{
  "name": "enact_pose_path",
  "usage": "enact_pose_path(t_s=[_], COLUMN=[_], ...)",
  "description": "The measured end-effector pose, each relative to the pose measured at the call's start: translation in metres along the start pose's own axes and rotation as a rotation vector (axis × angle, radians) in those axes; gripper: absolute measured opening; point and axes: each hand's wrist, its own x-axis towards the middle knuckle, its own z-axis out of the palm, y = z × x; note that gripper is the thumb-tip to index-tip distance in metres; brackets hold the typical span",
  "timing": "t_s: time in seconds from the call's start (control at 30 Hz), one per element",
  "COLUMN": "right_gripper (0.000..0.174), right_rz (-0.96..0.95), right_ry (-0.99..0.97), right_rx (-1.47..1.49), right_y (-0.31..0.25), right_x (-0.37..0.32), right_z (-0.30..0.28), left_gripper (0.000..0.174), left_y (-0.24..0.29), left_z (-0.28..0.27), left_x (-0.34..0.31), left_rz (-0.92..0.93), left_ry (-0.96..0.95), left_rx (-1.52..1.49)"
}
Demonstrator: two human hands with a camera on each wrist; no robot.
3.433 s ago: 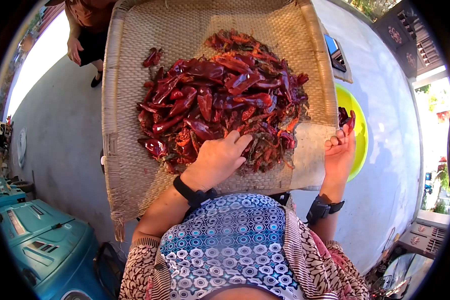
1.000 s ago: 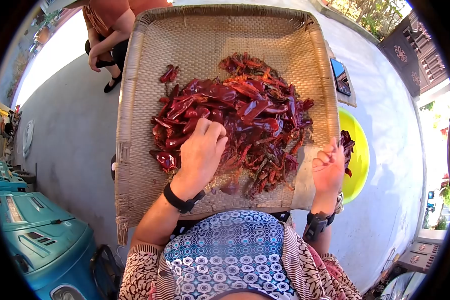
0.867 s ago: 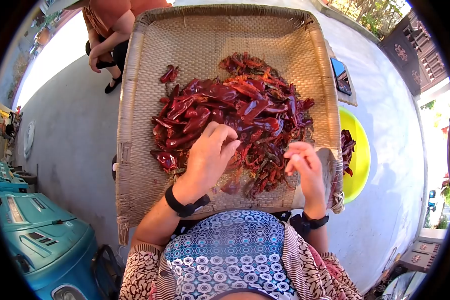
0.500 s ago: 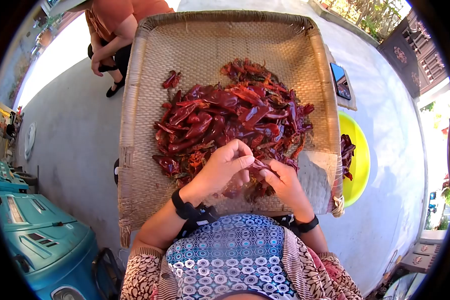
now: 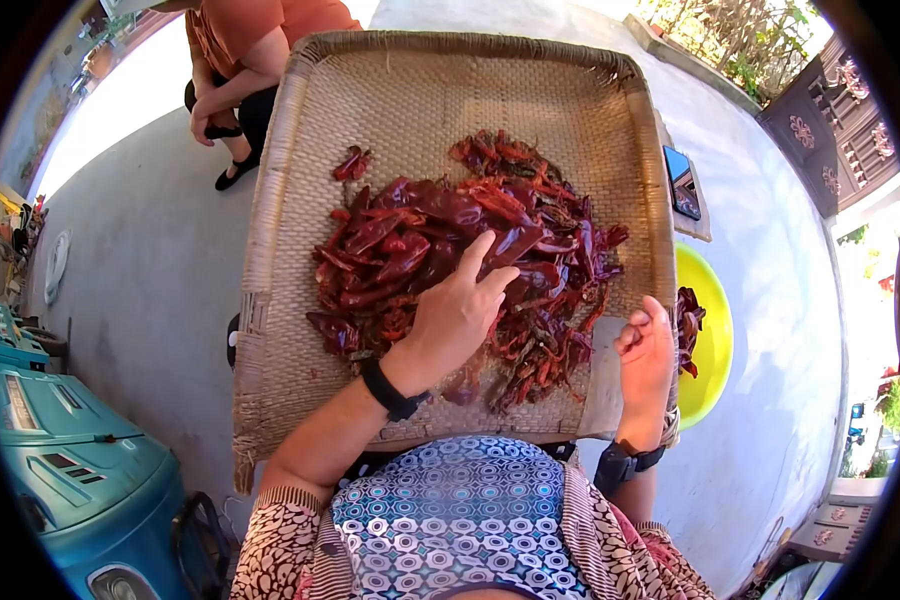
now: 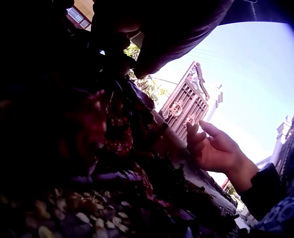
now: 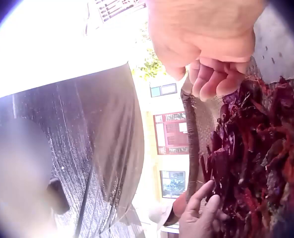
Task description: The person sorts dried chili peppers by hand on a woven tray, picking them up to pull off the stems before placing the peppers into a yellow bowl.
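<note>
A heap of dried red chili peppers (image 5: pixel 400 255) lies in a woven winnowing tray (image 5: pixel 380 100) in the head view. Over the middle of the heap is my left hand (image 5: pixel 452 318), index finger stretched forward and thumb apart, with no pepper showing in its fingers. My right hand (image 5: pixel 650 352) is raised at the tray's right edge, palm up and fingers loosely curled. In the right wrist view nothing shows in the right-hand fingers (image 7: pixel 221 82). Pale seeds (image 6: pixel 87 215) are scattered under the peppers in the left wrist view, which is very dark.
A yellow-green basin (image 5: pixel 712 330) with dark red chili peppers (image 5: pixel 689 325) stands right of the tray. Behind it a phone (image 5: pixel 682 183) lies on a board. Another person (image 5: pixel 245 60) is at the far left. A teal machine (image 5: pixel 80 470) stands at the lower left.
Half a second ago both hands met over the heap and pinched a chili pepper between them. Now the right hand is back at the right edge and the left has reached forward over the heap.
</note>
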Motion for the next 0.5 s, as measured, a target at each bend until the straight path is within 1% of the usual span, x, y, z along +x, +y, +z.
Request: enact_pose_path(t_s=[0.07,0.13,0.17,0.27,0.3,0.4,0.43,0.5], right_gripper=[0.030,0.030,0.029,0.031,0.028,0.021,0.016,0.016], right_rz=[-0.007,-0.003,0.014,-0.082,-0.084,-0.036,-0.030,0.065], right_ry=[-0.117,-0.207,-0.237,-0.320,-0.337,-0.468,-0.455,-0.465], right_rx=[-0.212,-0.389,-0.424,-0.531,-0.573,-0.770,-0.757,-0.696], right_y=[0.010,0.016,0.017,0.024,0.025,0.037,0.041,0.044], right_x=[-0.006,-0.013,-0.015,-0.027,-0.031,-0.025,-0.027,-0.030], right_z=[0.008,0.026,0.036,0.070,0.079,0.062,0.059,0.056], left_gripper=[0.022,0.017,0.015,0.015,0.015,0.014,0.012,0.011], left_y=[0.002,0.011,0.016,0.019,0.020,0.015,0.014,0.013], left_z=[-0.001,-0.007,-0.008,-0.008,-0.011,-0.005,-0.006,-0.012], left_x=[-0.003,-0.007,-0.009,-0.016,-0.018,-0.025,-0.027,-0.026], left_rz=[0.017,-0.033,-0.059,0.042,0.072,0.009,-0.008,-0.258], left_ry=[0.049,0.002,-0.023,-0.079,-0.134,-0.227,-0.214,-0.400], left_rx=[-0.038,-0.076,-0.095,-0.228,-0.309,-0.353,-0.412,-0.638])
